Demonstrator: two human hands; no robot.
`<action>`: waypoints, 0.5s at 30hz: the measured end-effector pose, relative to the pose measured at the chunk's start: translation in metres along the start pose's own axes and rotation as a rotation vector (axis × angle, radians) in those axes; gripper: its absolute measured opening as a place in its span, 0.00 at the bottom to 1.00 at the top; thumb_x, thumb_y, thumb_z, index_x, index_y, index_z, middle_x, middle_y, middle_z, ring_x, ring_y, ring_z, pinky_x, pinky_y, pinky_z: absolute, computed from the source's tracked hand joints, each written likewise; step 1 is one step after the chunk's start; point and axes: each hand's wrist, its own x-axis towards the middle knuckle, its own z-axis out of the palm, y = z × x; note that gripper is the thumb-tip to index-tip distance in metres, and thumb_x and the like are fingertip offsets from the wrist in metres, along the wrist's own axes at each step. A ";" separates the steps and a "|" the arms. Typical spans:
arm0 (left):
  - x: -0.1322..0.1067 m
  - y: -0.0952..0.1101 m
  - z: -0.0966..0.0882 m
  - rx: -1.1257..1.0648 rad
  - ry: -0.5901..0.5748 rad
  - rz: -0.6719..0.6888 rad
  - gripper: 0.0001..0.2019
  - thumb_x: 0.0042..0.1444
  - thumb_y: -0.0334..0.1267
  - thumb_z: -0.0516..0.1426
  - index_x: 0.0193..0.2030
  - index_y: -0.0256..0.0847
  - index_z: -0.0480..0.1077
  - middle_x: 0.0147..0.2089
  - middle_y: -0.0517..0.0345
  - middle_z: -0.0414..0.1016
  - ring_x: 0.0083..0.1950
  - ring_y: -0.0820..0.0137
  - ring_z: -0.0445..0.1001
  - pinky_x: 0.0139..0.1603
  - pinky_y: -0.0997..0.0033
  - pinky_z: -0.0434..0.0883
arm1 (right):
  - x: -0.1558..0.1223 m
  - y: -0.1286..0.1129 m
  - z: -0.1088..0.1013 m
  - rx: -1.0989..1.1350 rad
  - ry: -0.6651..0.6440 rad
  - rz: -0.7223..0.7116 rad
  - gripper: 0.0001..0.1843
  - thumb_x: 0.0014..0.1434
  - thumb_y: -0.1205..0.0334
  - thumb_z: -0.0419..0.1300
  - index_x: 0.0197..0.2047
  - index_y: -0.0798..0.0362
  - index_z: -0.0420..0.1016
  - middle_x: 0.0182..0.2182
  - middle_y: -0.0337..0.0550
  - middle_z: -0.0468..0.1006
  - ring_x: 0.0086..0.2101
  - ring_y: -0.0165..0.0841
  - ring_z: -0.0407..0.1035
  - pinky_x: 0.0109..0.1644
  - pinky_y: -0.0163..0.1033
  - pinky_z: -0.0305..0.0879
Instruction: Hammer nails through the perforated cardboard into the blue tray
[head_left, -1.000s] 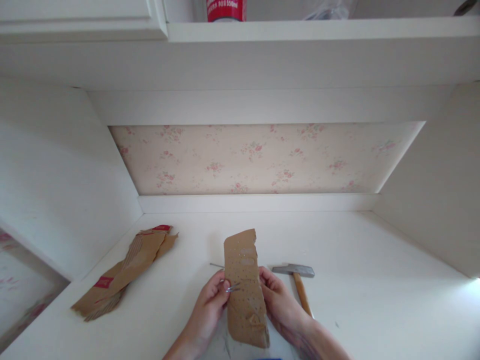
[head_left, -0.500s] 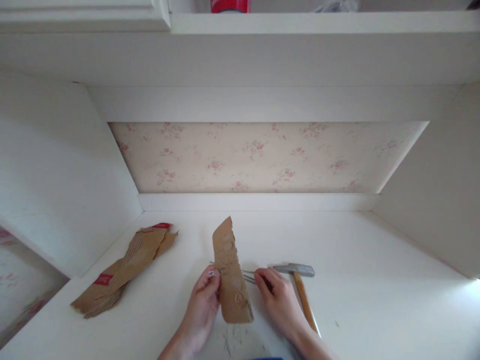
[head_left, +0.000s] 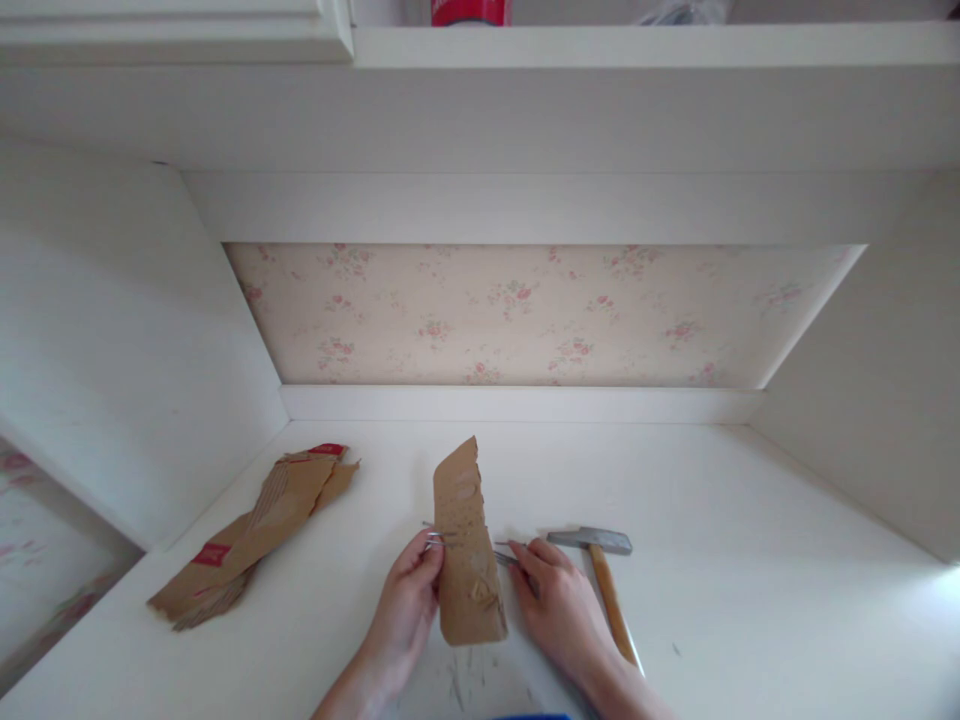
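Note:
A torn strip of brown cardboard (head_left: 466, 560) stands tilted upright between my hands, its surface pitted and scuffed. My left hand (head_left: 409, 600) grips its left edge with closed fingers. Thin metal nails (head_left: 433, 538) stick out on that side by the fingertips. On the other side, my right hand (head_left: 559, 600) is pinched round a few thin nails (head_left: 504, 556), whose ends point at the cardboard's right edge. A hammer (head_left: 609, 585) with a wooden handle lies just right of my right hand, partly covered by the wrist.
Crumpled brown cardboard (head_left: 259, 535) with red print lies on the white counter (head_left: 712, 520) to the left. Small dark marks or bits show below the cardboard strip. A shelf (head_left: 637, 48) overhead bears a red can (head_left: 471, 12). White side panels flank the counter.
My right hand has drawn slightly right, and the nails in it now show more clearly beside the cardboard's edge. The cardboard strip has turned a little. The view has shifted slightly.

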 end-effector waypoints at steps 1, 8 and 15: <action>0.000 0.000 0.001 0.012 -0.014 -0.007 0.19 0.45 0.47 0.72 0.40 0.40 0.77 0.41 0.54 0.81 0.46 0.59 0.78 0.45 0.67 0.71 | -0.001 -0.001 -0.001 0.022 0.007 -0.031 0.20 0.67 0.66 0.49 0.55 0.57 0.77 0.40 0.53 0.80 0.43 0.47 0.75 0.47 0.52 0.71; -0.003 -0.002 0.001 0.156 -0.182 -0.029 0.16 0.56 0.47 0.65 0.47 0.40 0.77 0.48 0.51 0.81 0.55 0.56 0.75 0.50 0.65 0.70 | -0.004 -0.005 -0.003 0.108 -0.029 -0.257 0.14 0.66 0.71 0.53 0.46 0.49 0.79 0.41 0.46 0.80 0.43 0.39 0.72 0.49 0.44 0.69; -0.002 -0.005 -0.005 0.143 -0.168 -0.057 0.15 0.57 0.46 0.65 0.48 0.40 0.77 0.47 0.51 0.81 0.54 0.56 0.75 0.49 0.66 0.70 | -0.003 0.000 0.000 0.046 -0.024 -0.255 0.14 0.61 0.78 0.55 0.38 0.52 0.79 0.37 0.46 0.81 0.40 0.42 0.71 0.44 0.46 0.65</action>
